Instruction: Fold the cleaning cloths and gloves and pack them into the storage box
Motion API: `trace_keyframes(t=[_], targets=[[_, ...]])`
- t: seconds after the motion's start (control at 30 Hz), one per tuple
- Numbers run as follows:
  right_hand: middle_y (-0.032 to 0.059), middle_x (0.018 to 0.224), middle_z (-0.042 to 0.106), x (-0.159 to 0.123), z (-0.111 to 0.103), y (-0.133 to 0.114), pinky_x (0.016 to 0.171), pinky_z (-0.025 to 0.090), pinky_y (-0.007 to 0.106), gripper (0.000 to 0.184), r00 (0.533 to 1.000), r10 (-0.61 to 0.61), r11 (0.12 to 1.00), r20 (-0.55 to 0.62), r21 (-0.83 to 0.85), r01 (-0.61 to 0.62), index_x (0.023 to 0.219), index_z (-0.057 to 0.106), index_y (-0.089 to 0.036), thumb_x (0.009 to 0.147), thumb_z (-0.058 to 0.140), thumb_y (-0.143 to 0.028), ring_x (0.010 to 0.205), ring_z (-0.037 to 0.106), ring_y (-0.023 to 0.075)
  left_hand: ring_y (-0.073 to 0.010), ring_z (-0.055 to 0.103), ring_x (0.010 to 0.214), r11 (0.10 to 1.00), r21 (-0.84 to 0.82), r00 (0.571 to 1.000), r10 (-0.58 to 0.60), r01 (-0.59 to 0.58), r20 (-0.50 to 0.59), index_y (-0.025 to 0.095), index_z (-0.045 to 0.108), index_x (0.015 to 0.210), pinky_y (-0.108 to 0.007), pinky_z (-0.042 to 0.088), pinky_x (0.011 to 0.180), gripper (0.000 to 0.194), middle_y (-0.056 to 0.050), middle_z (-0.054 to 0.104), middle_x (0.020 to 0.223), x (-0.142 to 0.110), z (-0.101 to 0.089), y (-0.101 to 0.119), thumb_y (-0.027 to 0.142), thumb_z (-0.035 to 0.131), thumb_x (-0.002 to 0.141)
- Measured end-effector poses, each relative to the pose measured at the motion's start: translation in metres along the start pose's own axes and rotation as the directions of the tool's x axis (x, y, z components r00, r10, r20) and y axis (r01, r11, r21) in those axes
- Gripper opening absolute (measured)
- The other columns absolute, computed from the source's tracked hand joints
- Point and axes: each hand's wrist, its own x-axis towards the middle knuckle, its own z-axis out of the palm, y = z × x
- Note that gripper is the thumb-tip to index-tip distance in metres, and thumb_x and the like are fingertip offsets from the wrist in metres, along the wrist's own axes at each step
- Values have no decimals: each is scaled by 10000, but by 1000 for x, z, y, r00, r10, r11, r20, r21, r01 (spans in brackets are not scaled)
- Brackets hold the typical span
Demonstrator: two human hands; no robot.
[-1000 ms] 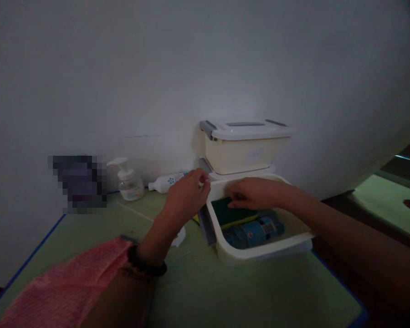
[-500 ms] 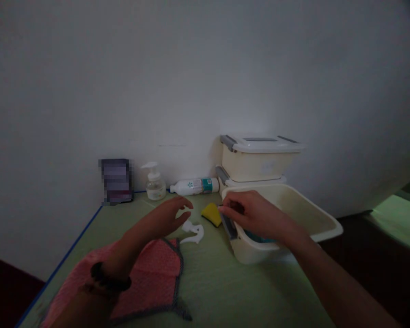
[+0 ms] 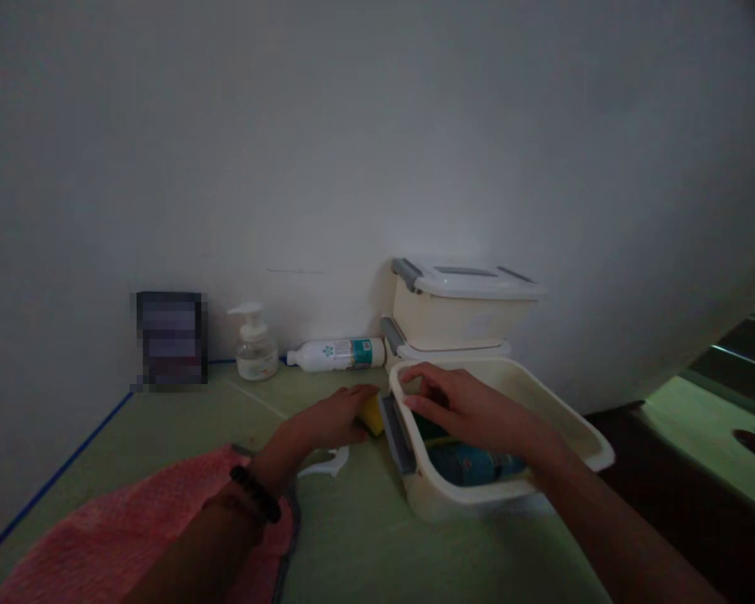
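My left hand (image 3: 336,417) is at a yellow sponge (image 3: 372,415) on the table, with its fingers at the far edge and its thumb at the near edge. Part of the sponge is hidden behind the hand. Just below lies a white spray trigger head (image 3: 330,464), partly covered by the same hand. Over the left end of a cream plastic bin (image 3: 478,495), my right hand (image 3: 456,401) holds nothing, its thumb and fingers apart. Inside the bin are a blue bottle-like item (image 3: 469,464) and a dark green piece with a yellow edge (image 3: 429,429).
A pink cloth (image 3: 164,512) with grey edging covers the near left. Along the wall are a pump bottle (image 3: 257,352), a white bottle on its side (image 3: 336,355), a blurred dark upright object (image 3: 173,340) and stacked lidded bins (image 3: 459,319). A blue table edge (image 3: 56,478) runs along the left.
My left hand has moved forward and right onto the yellow sponge. The right hand's fingers have parted above the bin. The view has shifted slightly right, showing more of the bin's contents.
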Motion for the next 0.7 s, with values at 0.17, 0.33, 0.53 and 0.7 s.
trace_keyframes(t=[0.17,0.33,0.53,0.7], targets=[[-3,738,629,-3,0,-6,618,421,257,220,996,24,1000,-90,3,-24,1022,588,-187,913,482,-346,652,569,134,-312,541,1070,989,82,992,-123,125,-31,112,584,1041,-415,422,933,433,-154,587,1113,-9,-18,-1,208,703,636],[38,931,654,-2,2,-30,765,458,331,196,976,20,992,-217,-120,-47,1002,607,-189,894,517,-326,839,601,177,-248,605,936,958,39,957,-283,286,-67,155,508,1149,-361,465,820,489,-103,615,1085,-68,-85,20,395,640,744],[19,1106,644,18,28,-92,899,462,407,267,971,-160,982,-180,-130,138,1140,572,-258,911,480,-360,1029,588,203,-192,631,784,959,-23,956,-284,284,-68,187,603,1089,-278,463,683,482,-39,681,924,-125,-119,55,541,615,763],[44,1257,576,34,45,-101,843,510,406,315,966,-255,960,-30,-131,249,1222,513,-294,925,446,-374,1108,577,230,-165,629,701,950,-197,968,-252,242,-25,151,627,1020,-252,465,610,363,-48,682,788,-133,-126,45,452,471,888]])
